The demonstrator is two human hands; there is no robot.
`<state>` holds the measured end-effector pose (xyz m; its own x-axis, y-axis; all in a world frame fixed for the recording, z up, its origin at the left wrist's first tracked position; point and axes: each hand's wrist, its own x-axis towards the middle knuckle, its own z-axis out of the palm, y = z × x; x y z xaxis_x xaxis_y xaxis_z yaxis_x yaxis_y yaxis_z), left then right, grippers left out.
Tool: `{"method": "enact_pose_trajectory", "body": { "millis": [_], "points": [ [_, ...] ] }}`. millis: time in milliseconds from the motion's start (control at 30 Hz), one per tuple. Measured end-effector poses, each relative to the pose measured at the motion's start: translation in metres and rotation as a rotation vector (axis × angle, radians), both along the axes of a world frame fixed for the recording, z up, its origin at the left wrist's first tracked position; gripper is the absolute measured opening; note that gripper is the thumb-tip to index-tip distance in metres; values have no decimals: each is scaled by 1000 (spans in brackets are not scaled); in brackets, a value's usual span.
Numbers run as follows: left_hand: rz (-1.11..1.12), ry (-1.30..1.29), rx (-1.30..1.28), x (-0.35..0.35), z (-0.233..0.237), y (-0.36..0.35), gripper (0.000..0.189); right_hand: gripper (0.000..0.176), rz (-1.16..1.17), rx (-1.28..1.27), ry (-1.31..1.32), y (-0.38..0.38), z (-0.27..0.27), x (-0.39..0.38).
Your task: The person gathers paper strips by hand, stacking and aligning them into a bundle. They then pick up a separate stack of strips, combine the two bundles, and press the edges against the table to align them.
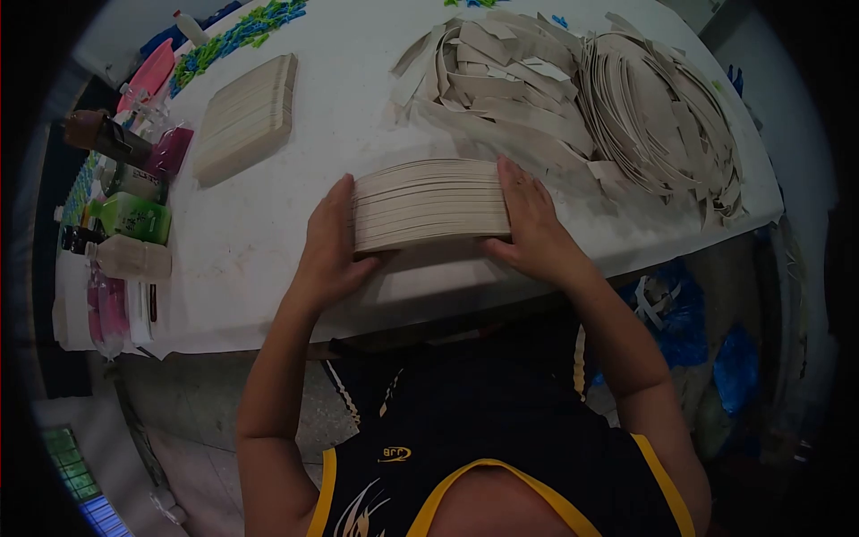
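Observation:
A thick stack of pale grey-beige strips [432, 204], which look like card or leather, sits between my two hands above the white table. My left hand [329, 243] presses against its left end, thumb toward the near edge. At the opposite end my right hand [537, 225] grips it with the thumb near the bottom corner. The stack bows slightly upward in the middle, its edges facing me. Farther left lies another neat block of similar strips [246, 119]. Two loose, tangled heaps of strips, one nearer [510, 80] and one farther right [667, 121], lie beyond my right hand.
White covering spreads over the table [242, 259]. Along the left edge stand several bottles, among them a green one [134, 217], and a pink basin [148, 72]. Blue and green small plastic pieces [228, 45] lie at the far left. Blue plastic bags [676, 318] are below at the right.

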<state>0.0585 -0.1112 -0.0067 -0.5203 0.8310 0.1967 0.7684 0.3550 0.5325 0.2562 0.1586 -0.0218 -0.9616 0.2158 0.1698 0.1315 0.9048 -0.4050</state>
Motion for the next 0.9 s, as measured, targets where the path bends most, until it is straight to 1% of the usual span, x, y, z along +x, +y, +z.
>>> {"method": "enact_pose_trajectory", "body": {
  "millis": [33,67,133,167,233,267,300,333,367,433,467,500,567,600,633,667,700,733,767,800,833,867,900],
  "points": [
    [50,-53,43,-2,-1,0,121,113,10,-65,42,3,0,-1],
    [50,-54,43,-3,-1,1,121,112,23,-130,84,4,0,-2],
    [40,60,1,-8,3,5,119,111,13,-124,80,4,3,-5],
    [42,62,2,-8,4,6,119,111,-1,-118,74,3,4,-6],
    [12,80,-156,-9,7,11,125,110,29,-130,90,3,3,-8],
    [10,81,-154,-9,6,11,125,110,58,-142,104,4,3,-8],
    [1,138,-183,-9,5,12,125,110,56,-142,105,4,3,-8],
    [-8,194,-212,-9,5,12,126,109,68,-77,92,5,4,-7],
    [-9,194,-212,-9,7,12,126,108,80,-12,79,5,4,-7],
    [-40,250,-236,-8,15,13,119,107,88,34,64,7,7,-6],
    [-39,252,-234,-10,15,13,119,106,96,81,52,9,9,-6],
    [-64,238,-236,-13,13,12,119,106,96,85,55,12,12,-7],
    [-90,229,-236,-17,17,10,118,109,114,67,-66,17,18,-8],
    [-104,143,-244,-19,23,10,116,109,111,72,-61,20,24,-8],
    [-118,59,-252,-21,30,10,114,107,125,25,-87,23,32,-8],
    [-120,63,-247,-26,37,9,114,105,139,-22,-116,26,40,-8],
    [-190,-104,-220,-33,44,6,104,105,139,-20,-117,32,49,-8],
    [-255,-273,-192,-39,52,4,95,100,173,-225,-155,41,57,-9],
    [-247,-278,-192,-45,64,4,95,96,209,-432,-194,47,67,-12],
    [-281,-617,-297,-54,78,5,85,96,218,-434,-201,51,80,-16],
    [-313,-957,-397,-59,85,6,80,91,174,-581,-420,55,95,-20],
    [-357,-987,-414,-61,84,6,79,88,123,-722,-636,56,109,-23],
    [-355,-984,-411,-63,85,6,79,103,155,-759,-704,52,121,-27]
  ]
}}
